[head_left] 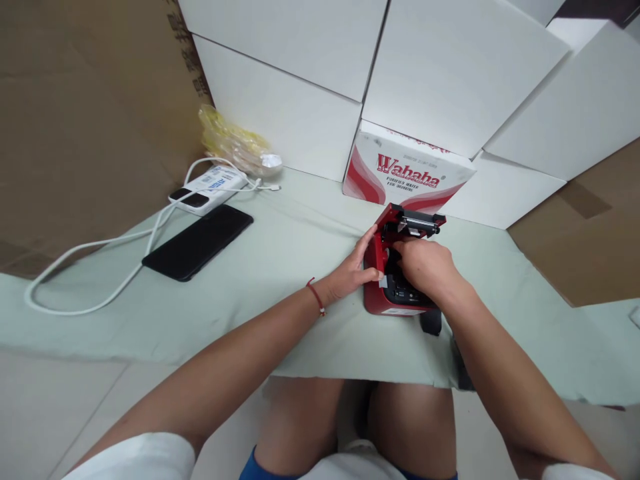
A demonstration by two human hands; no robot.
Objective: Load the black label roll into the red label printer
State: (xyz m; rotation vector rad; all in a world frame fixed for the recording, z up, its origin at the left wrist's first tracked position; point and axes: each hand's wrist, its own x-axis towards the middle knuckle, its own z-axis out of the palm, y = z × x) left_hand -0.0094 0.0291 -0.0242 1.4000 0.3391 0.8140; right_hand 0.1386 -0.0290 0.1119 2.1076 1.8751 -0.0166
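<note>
Red device (374,301) | left grip (355,268): spread against its side | right grip (428,265): inside it, cannot tell if pinching

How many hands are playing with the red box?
2. The left hand is against the left side of the red box, and the right hand reaches into its open top, partly hidden. No other hands show.

White sleeves (143,457), red string bracelet (315,297), blue shorts (263,467)
</note>
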